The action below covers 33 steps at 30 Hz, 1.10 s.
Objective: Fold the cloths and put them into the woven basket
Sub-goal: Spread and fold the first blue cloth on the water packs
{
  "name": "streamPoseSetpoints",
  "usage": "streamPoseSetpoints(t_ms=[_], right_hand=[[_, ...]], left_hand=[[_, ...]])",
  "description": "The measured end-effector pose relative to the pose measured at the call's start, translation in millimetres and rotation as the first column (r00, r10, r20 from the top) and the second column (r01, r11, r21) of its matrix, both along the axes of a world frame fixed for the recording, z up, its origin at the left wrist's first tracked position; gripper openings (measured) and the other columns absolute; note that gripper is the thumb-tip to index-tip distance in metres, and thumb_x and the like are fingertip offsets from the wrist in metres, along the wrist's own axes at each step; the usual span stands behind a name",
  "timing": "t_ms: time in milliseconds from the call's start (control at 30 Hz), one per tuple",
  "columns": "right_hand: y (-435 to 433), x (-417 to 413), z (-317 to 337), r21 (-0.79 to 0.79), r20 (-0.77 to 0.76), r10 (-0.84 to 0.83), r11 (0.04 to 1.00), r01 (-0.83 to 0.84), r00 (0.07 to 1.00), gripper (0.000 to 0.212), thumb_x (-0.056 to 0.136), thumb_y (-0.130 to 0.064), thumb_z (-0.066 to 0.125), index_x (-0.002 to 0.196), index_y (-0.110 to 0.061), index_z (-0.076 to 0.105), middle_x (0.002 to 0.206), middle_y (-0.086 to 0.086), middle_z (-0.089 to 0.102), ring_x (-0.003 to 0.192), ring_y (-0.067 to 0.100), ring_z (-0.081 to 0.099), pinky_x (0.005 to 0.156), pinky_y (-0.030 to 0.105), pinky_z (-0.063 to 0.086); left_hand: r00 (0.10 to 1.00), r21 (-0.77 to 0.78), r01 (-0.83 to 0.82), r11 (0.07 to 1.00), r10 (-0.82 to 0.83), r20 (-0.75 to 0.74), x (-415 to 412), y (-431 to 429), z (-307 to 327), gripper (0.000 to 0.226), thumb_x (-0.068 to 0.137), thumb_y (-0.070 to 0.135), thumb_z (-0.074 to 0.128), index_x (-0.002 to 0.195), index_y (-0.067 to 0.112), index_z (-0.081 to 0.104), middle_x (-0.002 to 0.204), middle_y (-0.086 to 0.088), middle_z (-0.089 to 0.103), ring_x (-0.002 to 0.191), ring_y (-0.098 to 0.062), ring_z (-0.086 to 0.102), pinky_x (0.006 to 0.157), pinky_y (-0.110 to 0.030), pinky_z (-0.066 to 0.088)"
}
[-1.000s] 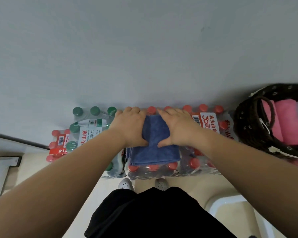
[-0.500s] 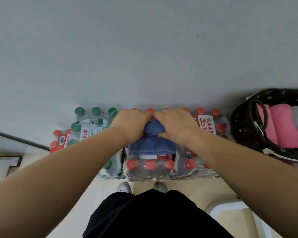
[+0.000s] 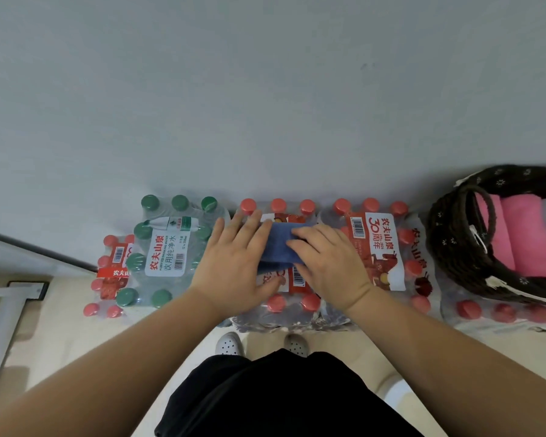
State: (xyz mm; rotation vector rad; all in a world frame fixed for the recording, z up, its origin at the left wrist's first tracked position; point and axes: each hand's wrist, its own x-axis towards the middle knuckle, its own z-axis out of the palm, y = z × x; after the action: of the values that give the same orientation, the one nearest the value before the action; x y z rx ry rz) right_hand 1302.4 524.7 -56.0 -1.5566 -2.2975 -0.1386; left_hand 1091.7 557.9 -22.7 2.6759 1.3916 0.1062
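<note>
Pressing flat fingers [image 3: 252, 230] on the newly halved cloth [image 3: 279, 251], left hand [image 3: 234, 269] and right hand [image 3: 328, 267] seemingly ready it for the basket [image 3: 445, 244].

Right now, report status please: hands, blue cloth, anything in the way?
Left hand and right hand flat, pressing blue cloth. Cloth folded small on red-capped bottle pack. Woven basket at right, pink cloths inside; nothing blocks the way.
</note>
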Motion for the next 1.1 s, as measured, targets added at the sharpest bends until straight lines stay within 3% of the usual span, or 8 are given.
streamPoseSetpoints(t_ms=[100, 233, 500, 600, 667, 833, 967, 1100], right_hand=[[-6, 1, 0, 0.015, -0.057, 0.023, 1.0, -0.022, 0.998, 0.022, 0.084, -0.018, 0.069, 0.106, -0.011, 0.07, 0.118, 0.007, 0.067, 0.108, 0.028, 0.06, 0.093, 0.041, 0.049], [-16, 12, -2, -0.054, -0.023, 0.057, 0.997, -0.058, 0.998, 0.025, 0.087, -0.021, 0.065, 0.11, -0.013, 0.071, 0.129, 0.006, 0.065, 0.12, 0.026, 0.058, 0.1, 0.042, 0.046], [-1, 24, 5, -0.175, -0.093, 0.03, 0.983, -0.046, 0.995, 0.025, 0.092, -0.013, 0.05, 0.114, -0.007, 0.059, 0.134, 0.022, 0.058, 0.121, 0.042, 0.056, 0.101, 0.051, 0.05], [7, 27, 10, -0.255, -0.017, 0.05, 0.965, -0.053, 0.999, 0.027, 0.087, -0.008, 0.064, 0.114, -0.008, 0.063, 0.137, 0.019, 0.057, 0.125, 0.041, 0.055, 0.101, 0.051, 0.049], [8, 26, 18, -0.293, 0.042, 0.042, 0.956, -0.028, 0.998, 0.032, 0.087, -0.013, 0.064, 0.119, -0.012, 0.063, 0.141, 0.016, 0.055, 0.132, 0.036, 0.05, 0.112, 0.05, 0.037], [14, 3, 31, -0.39, 0.176, 0.051, 0.921, 0.022, 0.983, 0.073, 0.099, -0.058, 0.027, 0.157, -0.016, 0.016, 0.165, 0.008, 0.016, 0.153, 0.027, 0.007, 0.123, 0.053, 0.006], [27, 6, 17, -0.517, 0.248, 0.123, 0.856, 0.024, 0.961, 0.088, 0.092, -0.079, 0.008, 0.158, -0.023, -0.007, 0.166, 0.002, -0.016, 0.15, 0.025, -0.023, 0.12, 0.058, -0.008], [31, 15, 10, -0.563, 0.249, 0.192, 0.826, -0.02, 0.949, 0.091, 0.089, -0.082, 0.009, 0.156, -0.025, -0.016, 0.162, 0.001, -0.028, 0.147, 0.024, -0.031, 0.119, 0.058, -0.008]], left_hand=[[0.998, -0.041, -0.002, 0.999, 0.0, -0.062, 15, -3, -6, 0.105, 0.08, 0.076, 0.038, 0.157, 0.007, 0.018, 0.164, -0.014, 0.015, 0.152, -0.034, 0.009, 0.121, -0.057, 0.006], [0.991, -0.1, -0.067, 0.993, 0.055, -0.124, 28, -16, -25, 0.11, 0.082, 0.082, 0.027, 0.156, 0.005, 0.002, 0.165, -0.019, -0.002, 0.152, -0.033, -0.008, 0.121, -0.058, 0.002], [0.989, 0.009, -0.141, 0.99, 0.141, -0.05, 37, -32, -29, 0.087, 0.088, 0.058, 0.05, 0.152, 0.004, 0.03, 0.158, -0.02, 0.032, 0.14, -0.04, 0.037, 0.112, -0.06, 0.032], [0.987, -0.02, -0.13, 0.991, 0.127, -0.093, 36, -30, -33, 0.093, 0.091, 0.069, 0.031, 0.157, 0.006, 0.011, 0.164, -0.02, 0.009, 0.151, -0.039, 0.013, 0.119, -0.06, 0.014], [0.984, -0.058, -0.139, 0.989, 0.131, -0.119, 40, -30, -38, 0.098, 0.089, 0.074, 0.02, 0.156, 0.005, -0.002, 0.164, -0.022, -0.008, 0.152, -0.037, -0.007, 0.12, -0.059, 0.004], [0.979, -0.07, -0.178, 0.982, 0.17, -0.11, 48, -35, -42, 0.089, 0.093, 0.065, 0.012, 0.155, 0.002, -0.003, 0.161, -0.024, -0.015, 0.149, -0.038, -0.02, 0.12, -0.059, 0.003], [0.981, -0.048, -0.177, 0.983, 0.172, -0.087, 48, -40, -45, 0.086, 0.095, 0.062, 0.022, 0.156, 0.003, 0.006, 0.163, -0.023, -0.006, 0.151, -0.037, -0.012, 0.12, -0.06, 0.009], [0.982, -0.056, -0.17, 0.984, 0.165, -0.092, 47, -45, -47, 0.086, 0.095, 0.062, 0.026, 0.156, 0.005, 0.007, 0.164, -0.022, -0.005, 0.152, -0.038, -0.008, 0.12, -0.059, 0.011]])
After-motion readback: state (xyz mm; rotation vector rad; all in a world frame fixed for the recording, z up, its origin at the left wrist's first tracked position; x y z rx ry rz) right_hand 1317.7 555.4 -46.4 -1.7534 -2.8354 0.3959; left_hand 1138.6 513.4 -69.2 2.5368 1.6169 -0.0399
